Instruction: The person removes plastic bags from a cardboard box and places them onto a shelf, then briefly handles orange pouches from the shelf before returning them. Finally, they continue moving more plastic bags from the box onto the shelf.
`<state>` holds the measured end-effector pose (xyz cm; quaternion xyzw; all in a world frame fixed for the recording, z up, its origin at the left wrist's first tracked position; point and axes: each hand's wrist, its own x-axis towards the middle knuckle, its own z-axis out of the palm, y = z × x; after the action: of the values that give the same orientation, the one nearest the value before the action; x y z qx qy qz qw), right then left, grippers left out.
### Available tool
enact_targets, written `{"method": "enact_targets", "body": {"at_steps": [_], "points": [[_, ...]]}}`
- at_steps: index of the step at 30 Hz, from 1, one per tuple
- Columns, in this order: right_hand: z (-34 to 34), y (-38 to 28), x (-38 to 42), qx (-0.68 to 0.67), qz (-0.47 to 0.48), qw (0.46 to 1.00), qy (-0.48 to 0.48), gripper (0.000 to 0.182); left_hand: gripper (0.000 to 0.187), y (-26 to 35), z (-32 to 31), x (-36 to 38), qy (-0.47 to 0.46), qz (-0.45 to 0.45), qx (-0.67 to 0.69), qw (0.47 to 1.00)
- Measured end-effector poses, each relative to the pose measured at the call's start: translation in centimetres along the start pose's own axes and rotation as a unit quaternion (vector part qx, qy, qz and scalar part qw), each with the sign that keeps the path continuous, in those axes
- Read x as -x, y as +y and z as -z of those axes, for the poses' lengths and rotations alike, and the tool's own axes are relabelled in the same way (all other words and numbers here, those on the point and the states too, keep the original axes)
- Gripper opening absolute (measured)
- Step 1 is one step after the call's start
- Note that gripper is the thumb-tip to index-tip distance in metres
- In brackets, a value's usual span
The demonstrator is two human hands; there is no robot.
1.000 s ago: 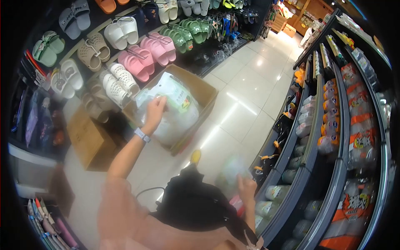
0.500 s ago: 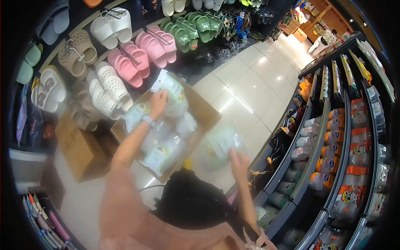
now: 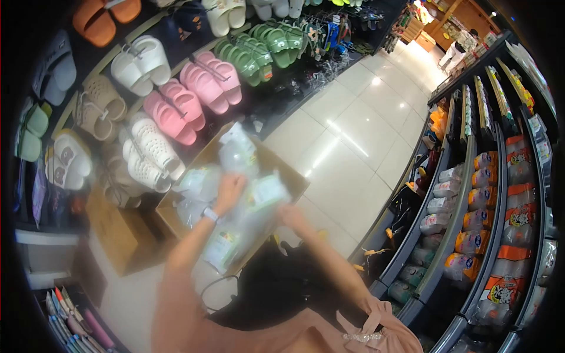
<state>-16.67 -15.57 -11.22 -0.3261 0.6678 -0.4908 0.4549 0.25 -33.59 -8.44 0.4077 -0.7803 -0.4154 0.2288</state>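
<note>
Aisle: tiled floor (image 3: pixel 341 188) between a slipper rack (image 3: pixel 156 25) and a tiered shelf (image 3: pixel 455 226) stocked with bagged goods, orange-labelled packs (image 3: pixel 479 191) among them. Rack carries pairs on hooks, pink slippers (image 3: pixel 212 82) and white clogs (image 3: pixel 153 153) nearest the work.

Open carton (image 3: pixel 288 170) sits on the floor in front of the person, flanked by a brown box (image 3: pixel 112 229). Black cloth (image 3: pixel 268 288) hangs at the person's waist, just this side of the carton.

Clear packs in the carton, white-green labels: top pack (image 3: pixel 238 156) by the far wall, side pack (image 3: pixel 200 182) to its left, front pack (image 3: pixel 223 244) at the near end, middle pack (image 3: pixel 265 191) between the hands. Label print too blurred to read.

Live bit: both hands are at the carton, so the action is all at that one spot.

Right hand (image 3: pixel 291 216): at the edge of middle pack, fingers bent and smeared by motion. Gap and grip: can't tell.

Left hand (image 3: pixel 232 187): over the packs, fingers curled inward, just below top pack. Can't tell if it has hold of plastic.

Pale watch (image 3: pixel 210 215) on the left wrist.
</note>
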Motion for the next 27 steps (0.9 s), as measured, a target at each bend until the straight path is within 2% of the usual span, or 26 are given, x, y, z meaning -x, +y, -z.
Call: {"method": "enact_targets", "body": {"at_steps": [2,3,5,6,9,11,12,15,16,18,20,22,23,24,26,27], "points": [[2.1,3.0,0.6,0.029,-0.078,0.993,-0.088,0.024,0.027,0.7,-1.6,1.6,-0.051,-0.018,-0.034,0.998],[3.6,3.6,1.0,0.021,-0.074,0.994,-0.077,0.024,0.027,1.4,-2.3,2.3,-0.083,-0.014,-0.054,0.995],[7.8,4.6,1.8,0.074,-0.133,0.981,-0.123,0.022,0.028,3.4,-4.2,3.0,-0.096,-0.069,-0.085,0.989],[10.0,5.5,2.4,0.072,-0.128,0.984,-0.100,0.022,0.028,4.4,-5.2,3.1,-0.106,-0.076,-0.084,0.988],[17.8,6.0,4.4,0.029,-0.147,0.988,0.029,0.021,0.027,8.1,-9.2,1.7,-0.151,-0.076,0.001,0.986],[23.2,7.9,5.6,0.054,-0.132,0.986,0.090,0.025,0.026,12.5,-13.0,-0.3,-0.198,-0.065,0.041,0.977],[25.8,8.5,6.2,0.081,-0.136,0.980,0.124,0.024,0.026,14.0,-15.1,-1.5,-0.234,-0.074,0.026,0.969],[33.0,9.2,9.7,0.023,-0.127,0.955,0.269,0.023,0.028,19.6,-22.6,-3.9,-0.317,-0.092,0.036,0.943],[35.3,9.3,11.1,0.016,-0.125,0.948,0.291,0.023,0.028,21.4,-25.3,-4.6,-0.344,-0.131,0.022,0.930],[39.0,9.8,14.8,-0.043,-0.093,0.901,0.422,0.020,0.028,25.6,-30.5,-5.5,-0.380,-0.189,0.000,0.905],[41.8,10.9,19.3,-0.045,-0.066,0.862,0.501,0.019,0.025,29.8,-35.4,-5.1,-0.453,-0.252,0.039,0.854],[43.1,12.1,23.6,-0.056,-0.055,0.792,0.606,0.018,0.023,33.2,-39.8,-4.3,-0.502,-0.283,0.041,0.816],[43.4,12.6,26.0,-0.051,-0.042,0.765,0.641,0.017,0.021,35.0,-42.1,-4.0,-0.532,-0.304,0.050,0.789],[43.5,12.1,28.3,-0.115,-0.076,0.746,0.652,0.015,0.021,36.6,-44.2,-3.6,-0.541,-0.321,0.047,0.776],[43.1,13.2,31.7,-0.128,-0.082,0.694,0.704,0.015,0.022,39.4,-47.7,-2.6,-0.569,-0.384,0.039,0.726],[42.6,12.4,33.5,-0.084,-0.100,0.673,0.728,0.015,0.022,40.8,-49.1,-2.1,-0.578,-0.398,0.032,0.712]]}}
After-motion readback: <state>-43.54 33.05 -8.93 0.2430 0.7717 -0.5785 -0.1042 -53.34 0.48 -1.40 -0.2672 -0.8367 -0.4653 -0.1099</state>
